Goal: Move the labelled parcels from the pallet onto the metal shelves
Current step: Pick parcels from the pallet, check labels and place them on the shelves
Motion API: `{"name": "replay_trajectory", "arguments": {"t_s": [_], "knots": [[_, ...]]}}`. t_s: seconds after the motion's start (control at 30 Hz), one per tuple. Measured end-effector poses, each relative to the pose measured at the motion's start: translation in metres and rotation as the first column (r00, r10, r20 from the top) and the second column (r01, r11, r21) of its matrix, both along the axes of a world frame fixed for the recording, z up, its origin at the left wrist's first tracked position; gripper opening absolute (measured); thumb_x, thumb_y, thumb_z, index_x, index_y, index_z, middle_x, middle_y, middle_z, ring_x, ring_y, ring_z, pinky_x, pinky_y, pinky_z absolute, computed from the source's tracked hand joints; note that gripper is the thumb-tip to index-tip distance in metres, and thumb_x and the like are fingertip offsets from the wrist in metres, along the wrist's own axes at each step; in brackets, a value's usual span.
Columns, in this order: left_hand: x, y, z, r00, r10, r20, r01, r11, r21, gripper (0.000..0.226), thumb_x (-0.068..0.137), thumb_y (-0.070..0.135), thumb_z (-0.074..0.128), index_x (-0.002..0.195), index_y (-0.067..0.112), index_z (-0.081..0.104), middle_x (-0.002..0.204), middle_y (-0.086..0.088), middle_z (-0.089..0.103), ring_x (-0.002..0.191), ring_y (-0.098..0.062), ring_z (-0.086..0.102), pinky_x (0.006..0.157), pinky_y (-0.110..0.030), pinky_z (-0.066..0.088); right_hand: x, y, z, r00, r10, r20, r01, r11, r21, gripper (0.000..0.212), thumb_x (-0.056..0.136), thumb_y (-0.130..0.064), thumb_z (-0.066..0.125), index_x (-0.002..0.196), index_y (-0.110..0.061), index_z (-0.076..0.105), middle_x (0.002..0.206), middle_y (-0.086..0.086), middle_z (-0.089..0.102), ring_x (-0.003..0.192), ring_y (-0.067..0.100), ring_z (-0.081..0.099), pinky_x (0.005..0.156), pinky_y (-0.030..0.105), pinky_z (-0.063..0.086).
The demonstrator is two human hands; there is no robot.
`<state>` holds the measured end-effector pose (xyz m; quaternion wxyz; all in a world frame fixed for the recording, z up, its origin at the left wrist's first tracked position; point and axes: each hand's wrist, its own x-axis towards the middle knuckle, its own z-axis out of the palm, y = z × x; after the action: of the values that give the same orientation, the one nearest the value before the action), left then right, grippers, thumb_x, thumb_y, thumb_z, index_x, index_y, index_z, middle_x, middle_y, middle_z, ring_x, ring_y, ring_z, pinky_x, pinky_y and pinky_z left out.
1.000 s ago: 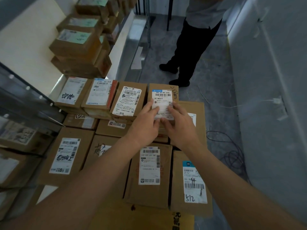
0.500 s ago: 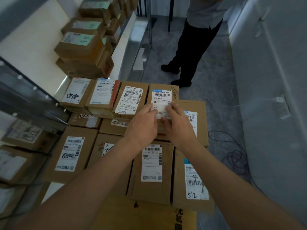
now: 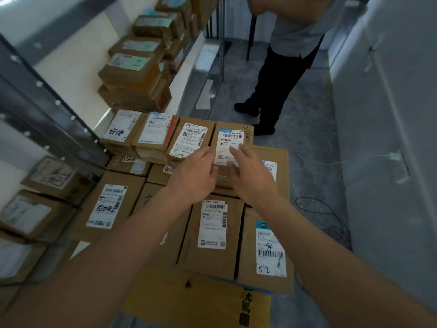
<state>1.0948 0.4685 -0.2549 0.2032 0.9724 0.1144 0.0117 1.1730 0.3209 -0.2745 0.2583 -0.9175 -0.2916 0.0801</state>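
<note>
Both my left hand (image 3: 196, 172) and right hand (image 3: 250, 176) hover open, holding nothing, over the parcel (image 3: 233, 144) at twelve o'clock; it looks stiff and light, so I'd grip its long side edges.

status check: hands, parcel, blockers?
Left hand and right hand open, over the blue-labelled parcel. Parcel unlifted, on stack. Bystander in aisle.

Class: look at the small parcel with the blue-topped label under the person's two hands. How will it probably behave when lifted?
The small parcel is a flat cardboard box with square edges, so it will probably stay stiff and not roll. It looks small enough to be fairly light, though its contents are hidden. It lies on other boxes, so the left hand and right hand could slide it off.
</note>
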Motion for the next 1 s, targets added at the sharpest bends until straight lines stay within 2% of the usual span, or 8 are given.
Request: {"name": "replay_trajectory", "arguments": {"t_s": [0.13,0.3,0.43,0.6,0.73,0.8,0.9,1.0], "knots": [[-0.019,0.009,0.012,0.998,0.06,0.014,-0.06,0.998,-0.023,0.033,0.102,0.031,0.049,0.13,0.017,0.058,0.127,0.003,0.056,0.112,-0.016,0.057,0.094,-0.043,0.055,-0.014,0.007,0.021,0.996,0.076,0.046,-0.075,0.997,-0.021,0.048,0.107,-0.04,0.04,0.153,-0.027,0.039,0.162,0.0,0.034,0.146,0.024,0.035,0.11,0.048,0.042],[-0.064,0.018,0.031,0.982,0.181,0.05,-0.182,0.983,0.011,0.044,0.104,0.035,0.047,0.143,0.015,0.052,0.144,-0.001,0.053,0.129,-0.022,0.053,0.104,-0.044,0.049,-0.046,0.024,0.044,0.966,0.218,0.141,-0.213,0.976,-0.048,0.043,0.106,-0.046,0.035,0.137,-0.022,0.053,0.142,0.001,0.052,0.128,0.026,0.052,0.091,0.041,0.048],[-0.111,0.026,0.044,0.962,0.267,0.054,-0.268,0.963,0.012,0.038,0.103,0.043,0.04,0.132,0.024,0.055,0.132,0.006,0.055,0.116,-0.016,0.056,0.095,-0.043,0.053,-0.079,0.04,0.058,0.941,0.306,0.145,-0.3,0.952,-0.066,0.054,0.106,-0.052,0.03,0.15,-0.024,0.044,0.158,0.003,0.04,0.141,0.026,0.043,0.105,0.044,0.044],[-0.182,0.03,0.056,0.922,0.378,0.084,-0.381,0.924,0.026,0.051,0.106,0.046,0.036,0.15,0.022,0.045,0.153,0.0,0.046,0.139,-0.02,0.045,0.111,-0.045,0.044,-0.127,0.054,0.076,0.88,0.418,0.226,-0.424,0.905,-0.025,0.045,0.107,-0.048,0.035,0.142,-0.026,0.053,0.148,0.0,0.05,0.128,0.024,0.054,0.092,0.037,0.048],[-0.245,0.022,0.065,0.871,0.481,0.094,-0.483,0.875,-0.003,0.068,0.1,0.056,0.027,0.152,0.017,0.045,0.159,-0.005,0.042,0.145,-0.024,0.039,0.117,-0.047,0.036,-0.167,0.063,0.079,0.815,0.521,0.254,-0.533,0.846,-0.023,0.049,0.106,-0.051,0.031,0.138,-0.022,0.055,0.137,0.001,0.055,0.121,0.024,0.057,0.09,0.037,0.049],[-0.279,0.017,0.066,0.851,0.518,0.089,-0.52,0.854,-0.005,0.075,0.097,0.064,0.02,0.154,0.02,0.042,0.16,-0.005,0.039,0.148,-0.024,0.034,0.119,-0.048,0.033,-0.193,0.062,0.084,0.797,0.545,0.26,-0.562,0.827,-0.012,0.049,0.106,-0.05,0.032,0.141,-0.022,0.054,0.142,0.001,0.054,0.125,0.024,0.055,0.092,0.038,0.05],[-0.327,0.002,0.073,0.81,0.58,0.083,-0.583,0.813,0.004,0.064,0.106,0.055,0.03,0.157,0.018,0.036,0.164,-0.005,0.033,0.151,-0.022,0.029,0.124,-0.042,0.026,-0.236,0.054,0.09,0.753,0.603,0.264,-0.621,0.783,-0.016,0.049,0.107,-0.046,0.036,0.146,-0.021,0.052,0.153,0.004,0.047,0.135,0.022,0.048,0.102,0.036,0.044],[-0.372,-0.02,0.08,0.78,0.617,0.107,-0.623,0.782,0.03,0.058,0.108,0.044,0.037,0.157,0.012,0.037,0.165,-0.006,0.032,0.151,-0.019,0.028,0.123,-0.035,0.025,-0.28,0.043,0.097,0.667,0.691,0.279,-0.717,0.697,-0.014,0.04,0.108,-0.037,0.041,0.133,-0.013,0.061,0.142,0.01,0.055,0.127,0.026,0.053,0.094,0.034,0.045]]}}
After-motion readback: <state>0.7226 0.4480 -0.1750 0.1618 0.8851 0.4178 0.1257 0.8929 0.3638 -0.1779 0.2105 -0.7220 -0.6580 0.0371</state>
